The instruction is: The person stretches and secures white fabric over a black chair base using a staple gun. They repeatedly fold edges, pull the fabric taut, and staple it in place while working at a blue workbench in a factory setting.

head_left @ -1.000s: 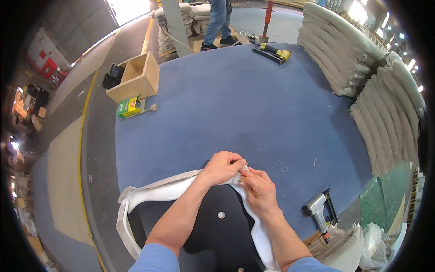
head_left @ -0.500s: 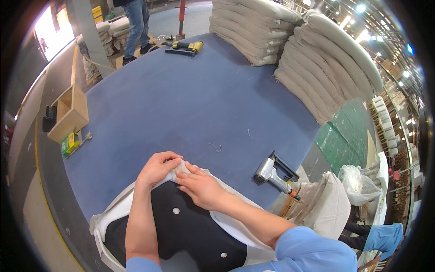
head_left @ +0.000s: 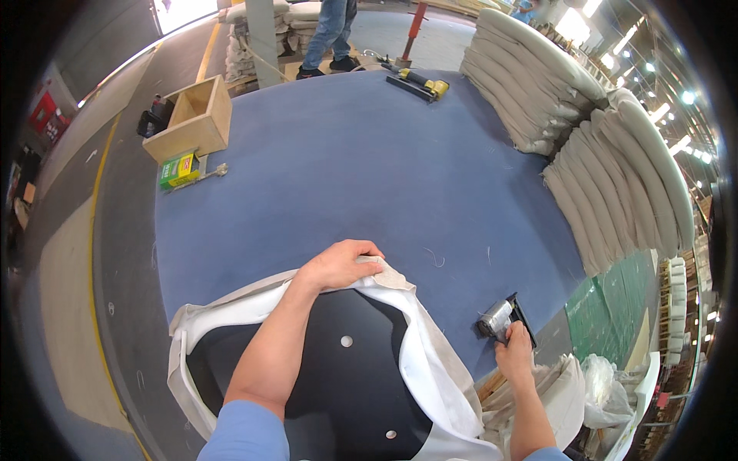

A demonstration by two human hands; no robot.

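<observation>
1. Both arms wear blue sleeves that end well short of the fingers, leaving the forearms bare.
2. The left hand (head_left: 338, 265) is bare: no glove, ring or watch shows.
3. The right hand (head_left: 513, 355) is likewise bare, its wrist unadorned.

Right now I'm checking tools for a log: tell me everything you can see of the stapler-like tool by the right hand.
The tool is a gun-shaped power tool with a silvery metal barrel-like body and a dark flat base, apparently metal. It rests at the near right edge of the blue table, beside the white fabric. The right hand grips its rear from below; the handle is mostly hidden.
</observation>
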